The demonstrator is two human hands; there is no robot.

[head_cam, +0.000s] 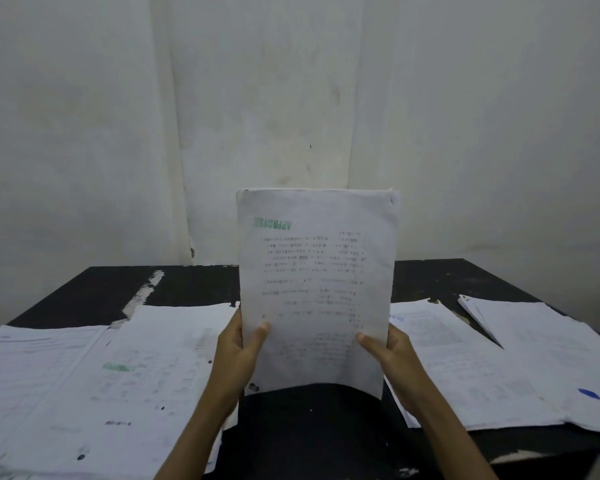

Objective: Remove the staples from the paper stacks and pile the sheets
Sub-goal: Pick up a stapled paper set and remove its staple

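Observation:
A stapled paper stack [316,271] stands upright above the black table [312,431], its back toward me with mirrored print and a green stamp showing through. My left hand [238,351] grips its lower left edge, thumb on the front. My right hand [387,355] grips the lower right edge the same way. A dark mark, possibly a staple, sits at the top right corner [392,199]. A punched hole shows at the bottom left corner.
Loose sheets [118,375] lie spread across the left of the table. More paper stacks [465,368] lie on the right, one with a blue mark [589,393]. A white wall rises behind the table's far edge.

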